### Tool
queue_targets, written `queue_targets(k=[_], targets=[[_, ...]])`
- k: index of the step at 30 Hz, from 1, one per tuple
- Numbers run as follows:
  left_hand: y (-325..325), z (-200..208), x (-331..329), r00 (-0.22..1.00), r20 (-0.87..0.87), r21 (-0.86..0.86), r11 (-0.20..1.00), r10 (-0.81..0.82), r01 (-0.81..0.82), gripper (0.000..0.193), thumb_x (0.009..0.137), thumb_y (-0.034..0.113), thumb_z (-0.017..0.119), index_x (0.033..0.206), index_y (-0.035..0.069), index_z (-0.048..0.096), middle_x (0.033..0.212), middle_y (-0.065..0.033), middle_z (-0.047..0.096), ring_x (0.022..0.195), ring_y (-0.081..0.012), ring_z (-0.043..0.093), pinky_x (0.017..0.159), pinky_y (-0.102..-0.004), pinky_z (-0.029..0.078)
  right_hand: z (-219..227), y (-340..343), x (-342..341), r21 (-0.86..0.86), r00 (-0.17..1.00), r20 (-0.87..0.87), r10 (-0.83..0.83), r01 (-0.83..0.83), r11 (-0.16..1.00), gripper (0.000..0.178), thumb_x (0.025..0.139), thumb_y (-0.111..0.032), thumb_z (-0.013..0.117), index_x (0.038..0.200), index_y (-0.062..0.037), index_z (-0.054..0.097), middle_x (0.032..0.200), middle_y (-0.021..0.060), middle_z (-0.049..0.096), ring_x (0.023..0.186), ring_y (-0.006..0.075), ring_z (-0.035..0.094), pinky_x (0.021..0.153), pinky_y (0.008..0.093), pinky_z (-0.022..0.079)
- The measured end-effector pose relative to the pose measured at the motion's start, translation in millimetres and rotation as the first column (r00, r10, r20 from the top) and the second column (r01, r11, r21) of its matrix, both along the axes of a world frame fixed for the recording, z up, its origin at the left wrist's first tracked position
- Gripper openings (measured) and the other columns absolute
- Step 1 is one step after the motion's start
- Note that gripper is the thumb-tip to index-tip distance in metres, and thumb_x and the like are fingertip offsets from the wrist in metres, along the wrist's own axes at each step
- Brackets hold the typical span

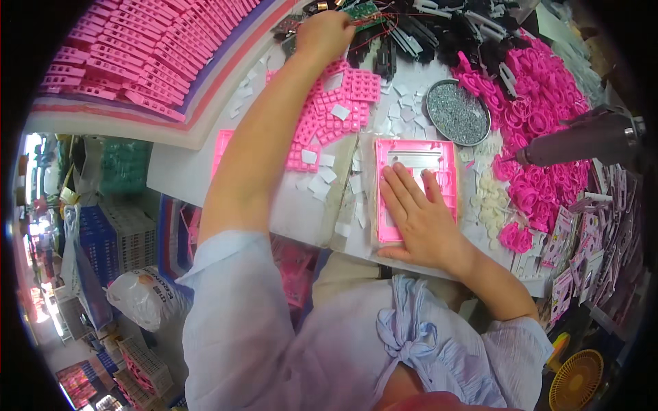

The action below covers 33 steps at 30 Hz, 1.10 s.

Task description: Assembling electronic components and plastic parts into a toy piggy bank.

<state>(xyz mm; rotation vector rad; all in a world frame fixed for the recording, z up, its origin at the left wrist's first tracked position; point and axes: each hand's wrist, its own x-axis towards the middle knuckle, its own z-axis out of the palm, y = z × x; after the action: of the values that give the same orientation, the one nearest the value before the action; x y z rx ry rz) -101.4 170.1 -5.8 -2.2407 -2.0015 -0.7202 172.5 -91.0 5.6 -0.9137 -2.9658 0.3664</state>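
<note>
The right hand [421, 216] is laid flat, fingers spread, on a pink rectangular frame [416, 179] that lies near the front edge of the surface [171, 168]. The left hand [323, 34] is stretched to the far edge and is curled over a green circuit board [363, 11] among black parts [411, 38]; whether the board is actually pinched cannot be told. Between the two hands, pink keypad pieces [332, 113] and small white squares [322, 178] are scattered under the left forearm. A round tray of silvery bits [458, 113] is set just beyond the frame. A heap of pink rings [541, 130] is piled toward the right edge, with a grey power screwdriver [582, 142] hung over it. Rows of pink strips [130, 51] are stacked at the far left corner.
</note>
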Motion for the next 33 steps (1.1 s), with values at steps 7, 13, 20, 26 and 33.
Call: queue_targets(k=[7, 13, 20, 26, 33], targets=[[26.1, 45.0, -33.8, 0.932, 0.122, 0.074, 0.934, 0.340, -0.350, 0.023, 0.084, 0.021, 0.058, 0.088, 0.003, 0.071, 0.093, -0.0230, 0.070, 0.089, -0.0393, 0.069, 0.083, -0.0542, 0.050, -1.0, -2.0, -0.5, -0.027, 0.998, -0.067, 0.022, -0.024, 0.999, 0.106, 0.076, -0.065, 0.067, 0.149, 0.0044, 0.034, 0.159, 0.0198, 0.029, 0.150, 0.0356, 0.021, 0.116, 0.0601, 0.021], [25.3, 8.0, -168.4, 0.874, -0.069, -0.676, 0.621, 0.481, -0.396, 0.036, 0.081, 0.034, 0.076, 0.099, 0.003, 0.074, 0.095, -0.0139, 0.073, 0.082, -0.0273, 0.069, 0.072, -0.0422, 0.055, -2.9, -2.4, 1.1, -0.040, 0.995, -0.104, 0.006, -0.010, 0.999, 0.105, 0.074, -0.061, 0.072, 0.148, 0.0043, 0.035, 0.158, 0.0204, 0.030, 0.150, 0.0357, 0.022, 0.116, 0.0616, 0.021], [-12.6, 3.7, -87.8, 0.942, -0.136, -0.631, 0.706, 0.308, -0.322, 0.063, 0.065, 0.043, 0.088, 0.105, -0.004, 0.072, 0.098, -0.0171, 0.073, 0.088, -0.0316, 0.069, 0.080, -0.0440, 0.055, -2.5, -3.1, 1.1, -0.026, 0.994, -0.109, 0.006, -0.009, 1.000, 0.105, 0.073, -0.059, 0.074, 0.148, 0.0041, 0.035, 0.157, 0.0199, 0.032, 0.150, 0.0352, 0.022, 0.116, 0.0608, 0.021], [-59.0, 35.9, -123.2, 0.879, 0.336, -0.391, 0.899, 0.338, -0.196, 0.046, 0.074, 0.027, 0.083, 0.104, -0.006, 0.071, 0.095, -0.0157, 0.073, 0.086, -0.0226, 0.071, 0.078, -0.0358, 0.056, -3.5, -2.2, 4.3, -0.030, 0.991, -0.136, -0.012, 0.008, 1.000, 0.103, 0.072, -0.056, 0.076, 0.148, 0.0009, 0.037, 0.156, 0.0189, 0.033, 0.148, 0.0359, 0.024, 0.116, 0.0590, 0.022], [-148.4, 61.4, -107.8, 0.273, 0.947, 0.253, 0.917, -0.170, -0.307, 0.026, 0.089, 0.007, 0.072, 0.109, -0.007, 0.066, 0.095, -0.0079, 0.069, 0.081, -0.0133, 0.064, 0.071, -0.0268, 0.052, 21.5, 15.9, 6.6, -0.216, 0.693, -0.709, -0.132, -0.035, 0.976, 0.049, 0.081, -0.030, 0.076, 0.119, -0.0004, 0.066, 0.113, 0.0156, 0.065, 0.108, 0.0292, 0.060, 0.090, 0.0424, 0.049]])
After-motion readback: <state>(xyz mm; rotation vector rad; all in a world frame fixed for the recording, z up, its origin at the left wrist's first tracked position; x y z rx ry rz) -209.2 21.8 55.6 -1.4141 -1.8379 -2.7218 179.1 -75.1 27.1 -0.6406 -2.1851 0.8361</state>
